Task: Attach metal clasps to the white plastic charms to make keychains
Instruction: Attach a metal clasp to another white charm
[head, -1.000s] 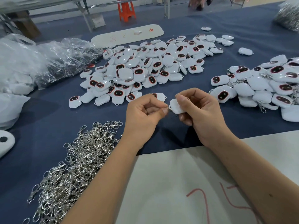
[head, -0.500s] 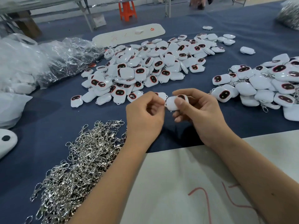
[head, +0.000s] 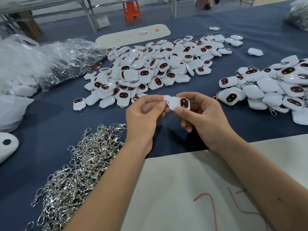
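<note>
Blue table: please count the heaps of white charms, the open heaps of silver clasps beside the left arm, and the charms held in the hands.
Heaps of white plastic charms: 2, centre and right
Heaps of silver metal clasps: 1
Held white charm: 1
Total: 4

Dark blue cloth-covered table [head: 50,124] carries heaped white plastic charms [head: 150,70], silver metal clasp pile [head: 80,165], clear plastic bags [head: 33,64], white boards [head: 183,189].
</note>
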The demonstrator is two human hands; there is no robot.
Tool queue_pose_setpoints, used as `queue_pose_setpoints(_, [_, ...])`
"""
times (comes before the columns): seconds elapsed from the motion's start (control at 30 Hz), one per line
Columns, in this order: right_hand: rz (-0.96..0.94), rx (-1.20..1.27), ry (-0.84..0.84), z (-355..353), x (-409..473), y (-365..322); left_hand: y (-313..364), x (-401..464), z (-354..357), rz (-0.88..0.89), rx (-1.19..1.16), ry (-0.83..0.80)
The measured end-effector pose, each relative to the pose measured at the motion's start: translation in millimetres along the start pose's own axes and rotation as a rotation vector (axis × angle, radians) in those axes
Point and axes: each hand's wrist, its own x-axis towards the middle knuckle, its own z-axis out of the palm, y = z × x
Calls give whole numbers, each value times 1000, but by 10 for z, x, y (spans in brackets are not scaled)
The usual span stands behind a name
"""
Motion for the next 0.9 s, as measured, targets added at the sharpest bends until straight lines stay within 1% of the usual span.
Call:
queue_pose_setpoints(0.1, [11,-22,14,1,-7,1,-5,20,-23,85,56,36])
queue_pose_setpoints(0.17, [30,3,19,-9,-4,-3,-12,22,-19,182,174,45])
queue_pose_setpoints(0.23, [44,20,25,-19,1,1,-8,12,-25,327,393,45])
queue_pose_setpoints(0.33, [53,25,30,-28,9,23,36,-21,-46,641,811,6])
queue_pose_setpoints(0.37, [54,26,36,-30,11,26,49,-27,-42,722,921,-16])
queue_pose_setpoints(0.4, [55,27,44,-32,14,28,55,-28,-34,765,1000,-42])
queue_pose_setpoints(0.47, [57,20,57,-34,18,31,50,-32,-14,789,1100,-95])
queue_pose_setpoints(0.57, [57,5,64,-28,16,36,41,-30,-7,763,1140,-136])
queue_pose_setpoints(0.6, [58,13,66,-27,15,35,31,-33,-2,715,1112,-123])
queue_pose_setpoints(0.63, [56,30,67,-26,12,30,21,-33,7,620,1026,-90])
queue_pose_setpoints(0.67, [53,57,66,-24,10,21,15,-24,13,479,855,-42])
queue_pose_setpoints(0.7, [48,85,62,-21,5,10,13,-13,19,309,619,-1])
queue_pose_setpoints(0.77, [35,124,39,-13,-1,-9,14,6,19,-2,163,15])
queue_pose_setpoints(0.83, [24,139,10,-8,-4,-18,20,14,-3,-162,-74,-36])
queue_pose_setpoints(0.9, [17,152,-5,-12,-5,-26,42,10,-11,-269,-205,-82])
